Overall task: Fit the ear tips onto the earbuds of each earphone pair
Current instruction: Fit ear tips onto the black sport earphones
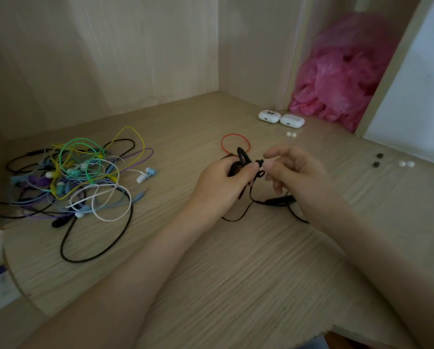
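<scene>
Cable tangle [72,180] blocks left; bare desk [236,273] near the person.

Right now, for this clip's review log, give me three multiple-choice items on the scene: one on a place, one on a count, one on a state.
1. Where does the tangle of coloured earphones lie? A. left of the left hand; B. in the person's lap; C. hung on the wall.
2. How many white charging cases stand on the desk? A. one; B. two; C. four.
3. What is the left hand doing? A. lying flat; B. gripping the coiled black earphone; C. hanging idle.

Answers: 1 A, the tangle sits far left on the desk. 2 B, two cases stand side by side at the back. 3 B, its fingers curl round the black coil.
</scene>
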Motion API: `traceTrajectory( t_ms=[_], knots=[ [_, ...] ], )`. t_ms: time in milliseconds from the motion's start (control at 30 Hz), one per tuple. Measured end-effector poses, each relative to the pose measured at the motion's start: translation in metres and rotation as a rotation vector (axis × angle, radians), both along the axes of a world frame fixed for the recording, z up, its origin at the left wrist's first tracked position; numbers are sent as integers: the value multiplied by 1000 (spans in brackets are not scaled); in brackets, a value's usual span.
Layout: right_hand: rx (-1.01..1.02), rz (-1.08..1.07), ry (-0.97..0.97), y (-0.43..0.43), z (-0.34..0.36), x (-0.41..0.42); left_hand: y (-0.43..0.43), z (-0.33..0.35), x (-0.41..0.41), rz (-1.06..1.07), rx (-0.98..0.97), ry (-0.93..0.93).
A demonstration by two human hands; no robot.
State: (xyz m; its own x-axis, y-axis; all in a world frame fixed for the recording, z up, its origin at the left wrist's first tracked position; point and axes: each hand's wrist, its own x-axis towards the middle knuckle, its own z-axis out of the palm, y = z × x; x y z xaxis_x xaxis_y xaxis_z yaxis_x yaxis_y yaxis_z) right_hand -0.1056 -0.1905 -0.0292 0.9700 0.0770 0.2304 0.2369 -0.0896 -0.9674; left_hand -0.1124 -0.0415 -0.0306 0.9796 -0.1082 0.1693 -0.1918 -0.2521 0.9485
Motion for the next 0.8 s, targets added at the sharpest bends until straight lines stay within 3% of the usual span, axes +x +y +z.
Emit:
traceTrajectory(
  t_ms=[100, 300, 467, 800],
  knots=[
    [133, -11, 47, -2, 2, 3, 0, 0, 0, -18, 13, 10],
    [274, 185, 139, -4, 1, 2, -1, -1, 0, -50, 1, 18],
    [398, 175, 233, -4, 1, 4, -1, -1, 0, -51, -30, 52],
    [284, 251, 325, -9, 1, 4, -2, 0, -4, -48, -6, 108]
  ],
)
